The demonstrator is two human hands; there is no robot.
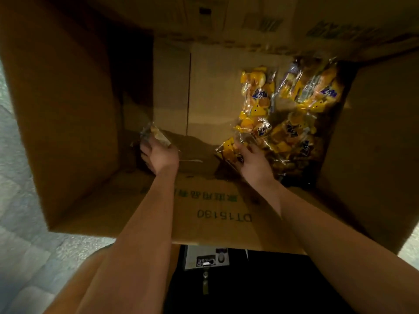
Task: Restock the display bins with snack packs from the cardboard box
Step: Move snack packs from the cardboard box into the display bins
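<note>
Open cardboard box (68, 109), both arms reaching inside. Heap of yellow snack packs (292, 114) on the box floor, beyond and to the right of the right hand (252, 160), whose grip closes on the nearest yellow pack (230, 148). Left hand (159, 156), at the box's left side, grip holding a pale wrapped pack (156, 134).

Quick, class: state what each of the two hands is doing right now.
Left hand: closed on a snack pack.
Right hand: gripping a yellow snack pack in the cardboard box.
</note>
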